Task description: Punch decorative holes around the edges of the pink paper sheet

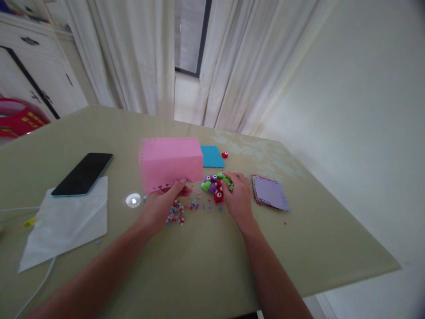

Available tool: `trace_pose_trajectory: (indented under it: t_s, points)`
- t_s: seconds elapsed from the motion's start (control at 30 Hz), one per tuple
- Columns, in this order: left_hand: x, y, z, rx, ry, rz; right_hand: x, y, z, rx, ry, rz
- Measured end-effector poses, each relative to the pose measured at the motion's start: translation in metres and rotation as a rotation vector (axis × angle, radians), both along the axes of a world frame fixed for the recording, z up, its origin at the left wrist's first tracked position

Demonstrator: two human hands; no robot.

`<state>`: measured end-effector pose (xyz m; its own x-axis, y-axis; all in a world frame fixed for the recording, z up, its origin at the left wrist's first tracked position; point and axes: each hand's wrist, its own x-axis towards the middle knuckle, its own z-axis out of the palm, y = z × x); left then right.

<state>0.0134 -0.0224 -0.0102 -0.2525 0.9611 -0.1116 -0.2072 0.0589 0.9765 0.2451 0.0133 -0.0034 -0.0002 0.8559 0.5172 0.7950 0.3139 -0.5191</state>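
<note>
The left hand (161,204) pinches the pink folded card (171,155) by its lower edge, thumb in front, and holds it upright over the table. The card is plain, matte pink, creased across the middle into an upper and a lower panel. A row of small marks or cut-outs runs along its top and left borders; along the bottom, near the thumb, dark heart-like shapes show.

The right hand (239,199) curves over a cluster of small toys (212,178), thumb and fingers on its right side; I cannot tell whether the fingers close on any of them. The toys are glossy green, purple and red, with round white eyes and dark pupils. A lone red toy (225,155) lies farther back, just beside a flat blue card (212,156).

Tiny multicoloured beads (175,213) are scattered under and beside the left hand. To the right of the right hand sits a stack of cards (270,192), lilac on top. Well to the left, a dark-screened phone (84,175) rests partly on a white sheet (71,228). Yellow markings on a red object (21,117) at the far left are too blurred to read.
</note>
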Motion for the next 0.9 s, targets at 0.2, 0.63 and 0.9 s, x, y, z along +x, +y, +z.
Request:
trace_pose_trajectory:
  t_s: [0.2,0.63,0.9]
  points:
    - [-0.019,0.022,-0.004,0.102,0.040,0.185,-0.020,0.004,0.001,0.021,-0.176,-0.011]
    - [-0.022,0.036,-0.009,0.120,-0.223,0.203,-0.104,0.097,0.013,-0.280,-0.593,0.329]
    - [-0.011,0.017,0.005,0.113,-0.221,0.063,-0.062,-0.006,0.004,-0.377,0.462,0.398]
